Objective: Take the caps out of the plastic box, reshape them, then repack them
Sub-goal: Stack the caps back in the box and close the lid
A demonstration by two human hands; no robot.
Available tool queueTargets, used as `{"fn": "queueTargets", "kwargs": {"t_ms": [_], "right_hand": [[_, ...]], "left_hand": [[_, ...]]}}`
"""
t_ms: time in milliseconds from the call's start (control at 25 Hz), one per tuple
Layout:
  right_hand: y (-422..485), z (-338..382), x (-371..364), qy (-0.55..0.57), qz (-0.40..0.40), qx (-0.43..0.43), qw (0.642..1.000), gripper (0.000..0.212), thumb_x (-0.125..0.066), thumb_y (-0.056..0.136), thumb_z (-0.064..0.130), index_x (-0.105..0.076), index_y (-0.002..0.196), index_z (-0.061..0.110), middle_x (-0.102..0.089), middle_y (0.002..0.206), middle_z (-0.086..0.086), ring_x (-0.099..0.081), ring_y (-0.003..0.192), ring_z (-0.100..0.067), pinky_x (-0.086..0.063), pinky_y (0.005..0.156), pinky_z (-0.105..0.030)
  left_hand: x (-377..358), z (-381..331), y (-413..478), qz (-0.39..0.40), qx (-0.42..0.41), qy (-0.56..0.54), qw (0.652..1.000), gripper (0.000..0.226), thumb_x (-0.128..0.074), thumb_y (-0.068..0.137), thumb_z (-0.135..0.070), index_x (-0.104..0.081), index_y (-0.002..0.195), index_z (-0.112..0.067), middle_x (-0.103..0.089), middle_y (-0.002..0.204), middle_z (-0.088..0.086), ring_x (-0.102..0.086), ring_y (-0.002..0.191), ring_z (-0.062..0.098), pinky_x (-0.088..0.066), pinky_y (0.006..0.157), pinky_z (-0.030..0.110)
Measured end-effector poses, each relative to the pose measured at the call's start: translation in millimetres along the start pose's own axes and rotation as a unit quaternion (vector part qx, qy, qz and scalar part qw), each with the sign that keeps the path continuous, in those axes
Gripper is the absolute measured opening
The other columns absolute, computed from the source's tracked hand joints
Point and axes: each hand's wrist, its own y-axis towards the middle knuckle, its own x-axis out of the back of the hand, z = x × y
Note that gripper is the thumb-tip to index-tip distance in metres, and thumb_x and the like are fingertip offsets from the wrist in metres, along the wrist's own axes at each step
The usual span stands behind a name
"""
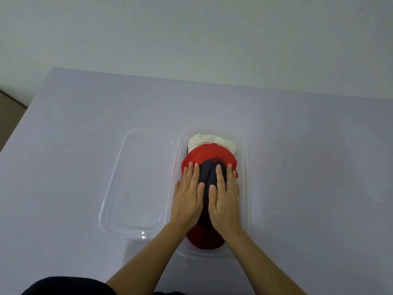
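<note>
A clear plastic box [244,188] stands in the middle of the table with caps stacked inside. A dark cap with a red brim [207,177] lies on top, a red cap [209,152] sits behind it, and a cream cap [212,139] shows at the far end. My left hand [189,194] and my right hand [225,194] lie flat side by side on the dark cap, fingers straight, pressing it down. The red brim [204,239] pokes out below my wrists at the box's near end.
The box's clear lid [119,188] lies open flat on the table just left of the box. The grey table [308,167] reaches a pale wall at the back, and its left edge drops off to the floor.
</note>
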Motion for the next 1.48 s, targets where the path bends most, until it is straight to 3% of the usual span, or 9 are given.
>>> {"fn": "queueTargets", "kwargs": {"t_ms": [200, 320, 440, 600, 760, 920, 1120, 1280, 1480], "right_hand": [[-5, 1, -3, -0.066, -0.021, -0.015, 0.997, 0.059, 0.0, 0.094, 0.052, 0.002, 0.147, 0.025, 0.008, 0.156, 0.0, 0.003, 0.146, -0.019, -0.006, 0.118, -0.041], [-18, -2, 16, -0.082, -0.047, -0.028, 0.995, 0.065, -0.002, 0.093, 0.056, -0.002, 0.148, 0.021, 0.007, 0.156, 0.0, 0.007, 0.144, -0.016, 0.001, 0.115, -0.038], [-38, -9, 30, -0.069, -0.047, -0.097, 0.992, 0.065, -0.014, 0.093, 0.049, -0.009, 0.149, 0.016, 0.002, 0.157, -0.003, 0.003, 0.146, -0.022, -0.003, 0.116, -0.041], [-50, -15, 29, 0.012, -0.005, -0.151, 0.988, 0.055, -0.031, 0.1, 0.025, -0.01, 0.149, 0.014, -0.011, 0.159, -0.005, -0.019, 0.145, -0.024, -0.024, 0.113, -0.037], [-49, -17, 31, 0.104, -0.03, -0.213, 0.971, 0.074, -0.041, 0.088, -0.005, -0.009, 0.15, 0.02, -0.029, 0.154, -0.007, -0.038, 0.136, -0.028, -0.034, 0.108, -0.041], [-49, -22, 31, 0.12, -0.021, -0.227, 0.966, 0.072, -0.042, 0.088, -0.002, -0.012, 0.15, 0.021, -0.033, 0.152, -0.007, -0.041, 0.134, -0.03, -0.036, 0.108, -0.045], [-49, -5, 44, 0.113, -0.042, -0.159, 0.98, 0.069, -0.049, 0.095, 0.026, -0.007, 0.15, 0.015, -0.012, 0.159, -0.008, -0.013, 0.146, -0.023, -0.016, 0.115, -0.036], [-35, 51, 73, 0.223, -0.033, -0.075, 0.971, 0.061, -0.043, 0.097, 0.035, -0.015, 0.149, 0.021, -0.025, 0.147, 0.011, -0.023, 0.137, -0.005, -0.017, 0.108, -0.02], [-16, 54, 90, 0.379, -0.003, -0.127, 0.916, 0.092, -0.049, 0.07, 0.075, -0.014, 0.146, 0.039, -0.031, 0.15, 0.009, -0.043, 0.133, -0.018, -0.033, 0.112, -0.043]], "left_hand": [[19, -12, -6, -0.001, -0.035, 0.01, 0.999, 0.057, -0.006, 0.091, -0.049, 0.009, 0.142, -0.029, 0.014, 0.151, -0.015, 0.013, 0.141, 0.0, -0.01, 0.12, 0.033], [65, -1, -16, -0.154, -0.079, 0.005, 0.985, 0.058, -0.029, 0.095, -0.039, -0.024, 0.147, -0.013, -0.016, 0.155, -0.003, -0.011, 0.144, 0.009, -0.012, 0.114, 0.017], [111, 61, -14, -0.237, 0.164, 0.02, 0.957, 0.065, -0.051, 0.094, -0.029, -0.024, 0.145, 0.0, -0.022, 0.153, 0.019, -0.02, 0.141, 0.034, -0.022, 0.113, 0.038], [122, 128, -16, -0.113, 0.401, 0.09, 0.905, 0.082, -0.059, 0.086, -0.048, -0.029, 0.139, 0.006, -0.02, 0.149, 0.027, -0.023, 0.134, 0.046, -0.028, 0.106, 0.055], [133, 138, -18, -0.115, 0.362, 0.047, 0.924, 0.067, -0.065, 0.082, -0.046, -0.046, 0.121, 0.005, -0.043, 0.129, 0.027, -0.039, 0.121, 0.043, -0.032, 0.1, 0.05], [169, 121, -29, -0.152, 0.288, -0.215, 0.921, 0.039, -0.075, 0.079, -0.024, -0.041, 0.093, -0.01, -0.058, 0.099, 0.018, -0.062, 0.075, 0.031, -0.047, 0.068, 0.038], [230, 63, -40, -0.221, 0.136, -0.205, 0.944, 0.059, -0.071, 0.082, -0.014, -0.041, 0.131, -0.025, -0.065, 0.099, 0.009, -0.063, 0.064, 0.024, -0.05, 0.07, 0.032], [246, -4, -46, -0.218, 0.043, -0.231, 0.947, 0.068, -0.065, 0.086, -0.015, -0.033, 0.143, -0.036, -0.062, 0.095, -0.002, -0.062, 0.067, 0.019, -0.045, 0.057, 0.015], [161, -43, -41, -0.103, 0.07, -0.298, 0.946, 0.064, -0.062, 0.088, -0.02, -0.034, 0.144, -0.033, -0.061, 0.109, 0.004, -0.062, 0.078, 0.019, -0.045, 0.05, 0.012]]}}
